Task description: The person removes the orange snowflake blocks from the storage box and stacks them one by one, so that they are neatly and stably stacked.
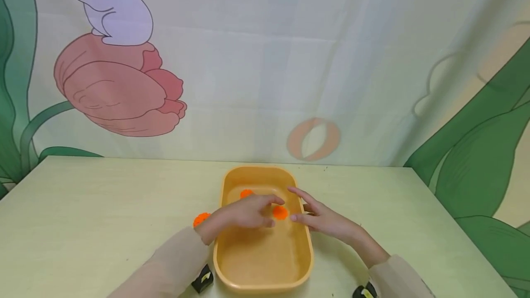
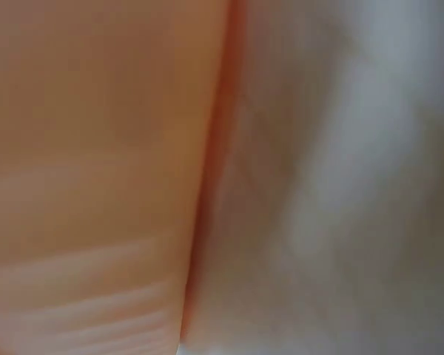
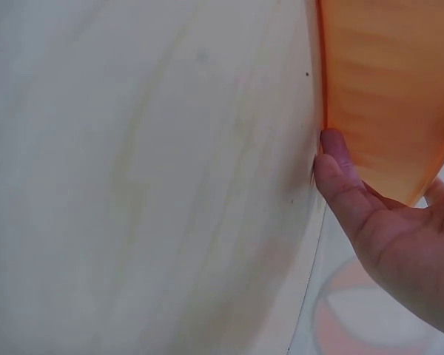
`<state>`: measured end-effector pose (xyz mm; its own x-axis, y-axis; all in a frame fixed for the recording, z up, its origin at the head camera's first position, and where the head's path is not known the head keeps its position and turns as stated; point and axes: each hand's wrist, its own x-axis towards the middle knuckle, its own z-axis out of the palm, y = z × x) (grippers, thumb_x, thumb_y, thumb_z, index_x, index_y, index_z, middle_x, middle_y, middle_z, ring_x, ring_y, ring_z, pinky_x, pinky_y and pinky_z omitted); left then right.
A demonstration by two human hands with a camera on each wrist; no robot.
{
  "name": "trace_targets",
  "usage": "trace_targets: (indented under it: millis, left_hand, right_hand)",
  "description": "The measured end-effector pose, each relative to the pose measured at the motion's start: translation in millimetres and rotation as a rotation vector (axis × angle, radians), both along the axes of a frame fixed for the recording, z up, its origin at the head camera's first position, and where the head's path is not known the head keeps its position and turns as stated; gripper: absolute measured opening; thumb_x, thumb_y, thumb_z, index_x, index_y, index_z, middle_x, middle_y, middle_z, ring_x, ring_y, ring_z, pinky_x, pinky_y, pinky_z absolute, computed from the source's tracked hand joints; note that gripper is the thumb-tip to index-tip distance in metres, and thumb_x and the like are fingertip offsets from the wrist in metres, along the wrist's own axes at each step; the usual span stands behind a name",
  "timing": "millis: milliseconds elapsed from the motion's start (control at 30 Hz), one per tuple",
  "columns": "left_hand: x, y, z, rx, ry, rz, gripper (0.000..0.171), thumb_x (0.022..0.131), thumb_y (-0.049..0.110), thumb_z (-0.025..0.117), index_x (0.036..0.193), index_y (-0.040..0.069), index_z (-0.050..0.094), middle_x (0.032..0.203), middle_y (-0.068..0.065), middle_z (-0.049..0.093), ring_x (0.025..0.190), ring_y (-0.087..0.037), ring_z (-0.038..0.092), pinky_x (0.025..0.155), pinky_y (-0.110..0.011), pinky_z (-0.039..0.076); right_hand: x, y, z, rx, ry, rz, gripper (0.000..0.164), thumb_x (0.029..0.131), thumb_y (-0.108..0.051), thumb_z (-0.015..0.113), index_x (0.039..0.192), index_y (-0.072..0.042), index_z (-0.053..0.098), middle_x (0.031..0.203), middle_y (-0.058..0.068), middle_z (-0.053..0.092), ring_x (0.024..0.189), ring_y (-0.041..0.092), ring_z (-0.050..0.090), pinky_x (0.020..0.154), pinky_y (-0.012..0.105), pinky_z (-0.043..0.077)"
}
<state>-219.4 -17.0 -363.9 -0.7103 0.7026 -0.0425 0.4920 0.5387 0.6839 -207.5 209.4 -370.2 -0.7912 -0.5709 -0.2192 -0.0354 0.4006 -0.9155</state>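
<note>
A yellow-orange rectangular tub [image 1: 265, 284] stands on the table. My left hand [image 1: 252, 210] reaches over its left wall, fingers loosely spread above the inside. An orange scalloped piece [image 1: 279, 212] shows between its index finger and thumb; another orange piece [image 1: 246, 193] lies behind the hand, partly hidden by it. At the tub's right rim is my right hand [image 1: 331, 222], index finger and thumb extended over the edge. In the right wrist view, two fingertips [image 3: 333, 159] of that hand lie right at the tub's outer wall [image 3: 385, 89]. The left wrist view is blurred, filled mostly by the tub wall [image 2: 89, 148].
On the table left of the tub, a third orange scalloped piece [image 1: 201, 219] lies beside the left wrist. Black wrist devices [image 1: 203, 279] show below the sleeves. Behind the table [image 1: 124, 197] hangs a printed curtain [image 1: 248, 72] with a flower and leaves.
</note>
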Motion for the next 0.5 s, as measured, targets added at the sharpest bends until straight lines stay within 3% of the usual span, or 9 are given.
trace_targets:
  millis: [133, 267, 500]
  left_hand:
    - [-2.5, 2.9, -1.3, -0.079, -0.003, -0.046, 0.048, 0.085, 0.007, 0.058, 0.131, 0.004, 0.043, 0.130, -0.013, 0.049, 0.120, -0.028, 0.046, 0.100, -0.041, 0.035]
    - [-3.9, 5.0, -3.1, -0.153, 0.042, -0.084, 0.043, 0.085, 0.005, 0.056, 0.127, 0.004, 0.048, 0.126, -0.010, 0.053, 0.119, -0.025, 0.046, 0.100, -0.039, 0.034]
    - [-3.0, 4.3, -4.9, -0.144, 0.099, -0.083, 0.037, 0.079, 0.008, 0.065, 0.114, 0.005, 0.056, 0.110, -0.004, 0.059, 0.105, -0.021, 0.050, 0.095, -0.033, 0.036]
  right_hand:
    - [-0.5, -0.2, 1.0, -0.006, 0.001, 0.007, 0.069, 0.091, -0.029, 0.055, 0.146, -0.027, 0.014, 0.126, 0.024, 0.046, 0.106, 0.026, 0.055, 0.088, 0.041, 0.046]
    - [-0.1, -0.2, 0.9, -0.014, -0.001, 0.017, 0.070, 0.091, -0.028, 0.055, 0.146, -0.024, 0.012, 0.124, 0.023, 0.048, 0.104, 0.025, 0.056, 0.087, 0.039, 0.046]
    - [0.6, -1.2, 1.7, -0.012, 0.004, 0.019, 0.071, 0.091, -0.028, 0.055, 0.147, -0.023, 0.011, 0.124, 0.024, 0.046, 0.104, 0.025, 0.055, 0.087, 0.039, 0.046]
